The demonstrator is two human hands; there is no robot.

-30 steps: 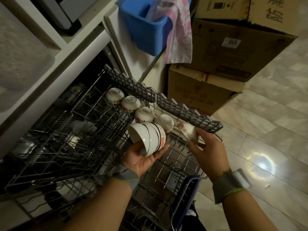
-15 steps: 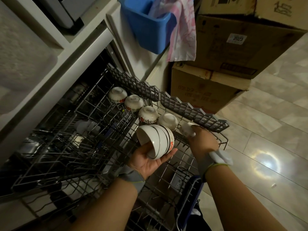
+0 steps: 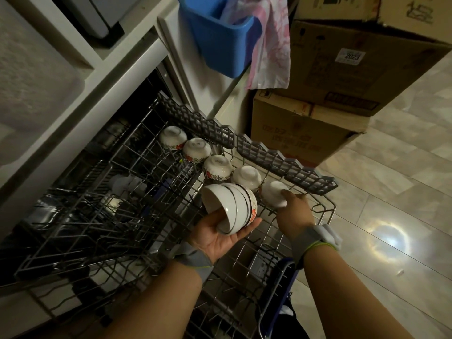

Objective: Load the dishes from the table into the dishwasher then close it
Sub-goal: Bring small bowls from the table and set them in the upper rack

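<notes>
Fingers of the right hand curl round a small bowl at the wire rack; the left hand, palm up, cradles stacked bowls.

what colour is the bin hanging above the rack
Blue; the bin shows clearly in the head view, above the rack.

Right hand fingers mostly hidden behind small bowl. Count of nested bowls in left hand unclear. Dishwasher interior dark, lower contents indistinct. Cardboard boxes cut off by top edge; print unreadable. Rack front cut off at bottom.
</notes>
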